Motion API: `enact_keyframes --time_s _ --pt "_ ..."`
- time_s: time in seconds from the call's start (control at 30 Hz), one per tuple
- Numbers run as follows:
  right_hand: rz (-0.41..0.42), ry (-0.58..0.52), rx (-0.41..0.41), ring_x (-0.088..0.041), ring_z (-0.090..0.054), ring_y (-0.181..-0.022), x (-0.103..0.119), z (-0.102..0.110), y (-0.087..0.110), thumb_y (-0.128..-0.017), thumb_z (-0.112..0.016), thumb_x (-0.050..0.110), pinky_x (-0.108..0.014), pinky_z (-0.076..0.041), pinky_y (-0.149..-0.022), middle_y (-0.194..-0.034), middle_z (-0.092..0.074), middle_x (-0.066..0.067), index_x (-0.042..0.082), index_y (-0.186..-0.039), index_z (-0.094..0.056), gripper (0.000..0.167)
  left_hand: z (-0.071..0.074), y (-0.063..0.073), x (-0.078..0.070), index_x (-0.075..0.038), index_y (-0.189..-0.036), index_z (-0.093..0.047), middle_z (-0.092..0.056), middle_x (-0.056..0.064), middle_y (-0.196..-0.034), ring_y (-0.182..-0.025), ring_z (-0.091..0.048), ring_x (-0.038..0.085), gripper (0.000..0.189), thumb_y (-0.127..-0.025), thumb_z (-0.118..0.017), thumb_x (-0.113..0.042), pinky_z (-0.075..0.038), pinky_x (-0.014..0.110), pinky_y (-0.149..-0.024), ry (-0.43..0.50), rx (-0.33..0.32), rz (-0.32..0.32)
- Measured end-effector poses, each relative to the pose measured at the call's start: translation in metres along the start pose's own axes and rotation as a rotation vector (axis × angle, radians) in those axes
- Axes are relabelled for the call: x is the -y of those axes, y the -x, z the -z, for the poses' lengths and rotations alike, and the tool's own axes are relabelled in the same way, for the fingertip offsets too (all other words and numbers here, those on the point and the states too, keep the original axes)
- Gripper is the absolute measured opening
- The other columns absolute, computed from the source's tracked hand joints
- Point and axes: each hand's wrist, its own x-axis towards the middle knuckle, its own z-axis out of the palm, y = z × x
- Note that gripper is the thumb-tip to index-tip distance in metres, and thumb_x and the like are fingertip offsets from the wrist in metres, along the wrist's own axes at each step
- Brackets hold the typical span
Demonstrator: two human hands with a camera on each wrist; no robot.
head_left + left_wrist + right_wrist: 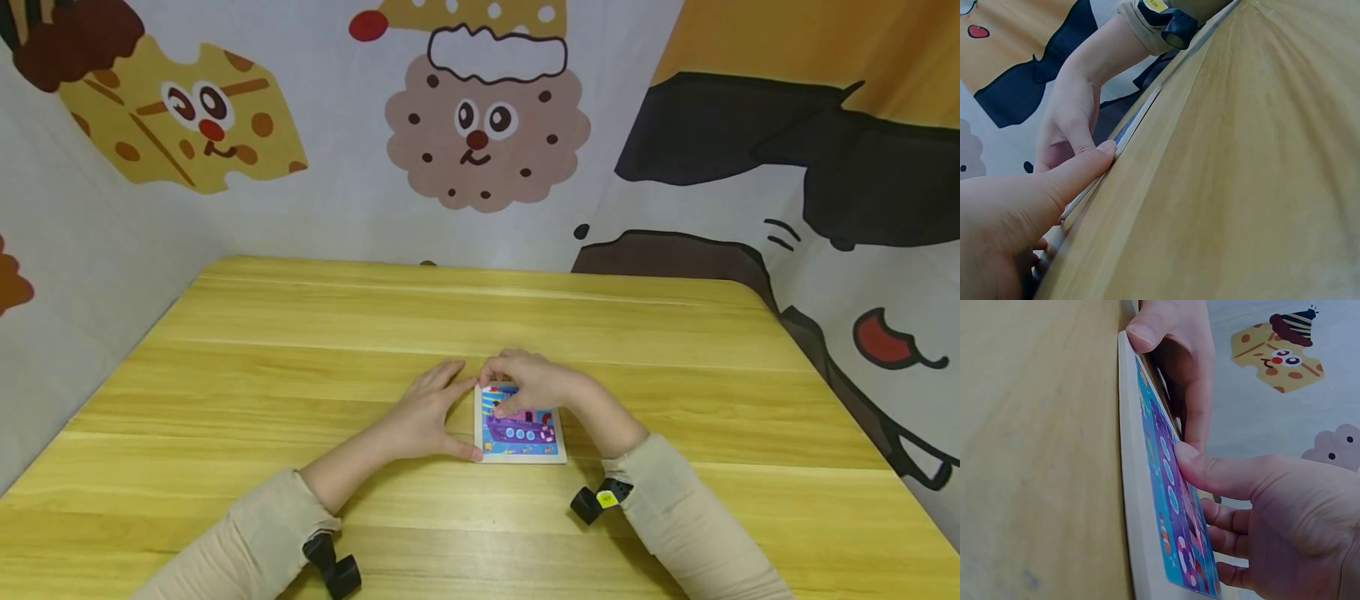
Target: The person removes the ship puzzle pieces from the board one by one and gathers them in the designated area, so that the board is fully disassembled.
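Observation:
A small square picture board with a pale wooden border lies flat on the table. Its picture shows a purple ship on blue water, with round windows and a life ring. Along the left edge of the board, my left hand spans with thumb and index finger apart, the thumb at the near corner. My right hand reaches over the far part, its thumb on the picture and its bent fingers at the far edge. That hand covers the upper part of the picture.
The board sits on a wood-grain table. Behind the table hangs a white cloth with cartoon food figures. Each sleeved wrist carries a small black camera.

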Motion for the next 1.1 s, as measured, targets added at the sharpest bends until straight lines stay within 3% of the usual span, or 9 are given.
enact_keyframes --time_s 0.6,0.87,1.1 --pt "0.028 -0.042 -0.088 -0.019 -0.049 -0.102 -0.002 -0.006 0.001 -0.083 -0.076 0.019 -0.042 -0.043 -0.091 -0.108 -0.054 0.001 0.016 -0.114 -0.061 0.036 0.003 -0.003 0.005 -0.008 -0.148 -0.036 -0.014 0.018 -0.157 -0.142 -0.01 0.037 0.112 -0.063 -0.075 -0.068 -0.01 0.056 -0.111 -0.002 0.001 -0.007" --pt "0.019 0.025 -0.196 -0.021 -0.045 -0.103 0.002 -0.011 0.007 -0.081 -0.078 0.019 -0.045 -0.039 -0.091 -0.107 -0.053 0.001 0.017 -0.117 -0.063 0.039 0.002 -0.005 0.006 -0.008 -0.148 -0.037 -0.015 0.016 -0.157 -0.143 -0.01 0.036 0.111 -0.063 -0.075 -0.069 -0.01 0.055 -0.111 -0.004 -0.003 -0.003" --pt "-0.01 0.043 -0.202 -0.017 -0.054 -0.096 0.008 -0.013 0.008 -0.083 -0.076 0.022 -0.044 -0.044 -0.089 -0.104 -0.061 0.002 0.018 -0.116 -0.062 0.035 0.002 -0.006 0.008 -0.009 -0.148 -0.037 -0.014 0.015 -0.157 -0.143 -0.01 0.034 0.112 -0.062 -0.074 -0.07 -0.01 0.053 -0.111 -0.01 0.002 0.003"
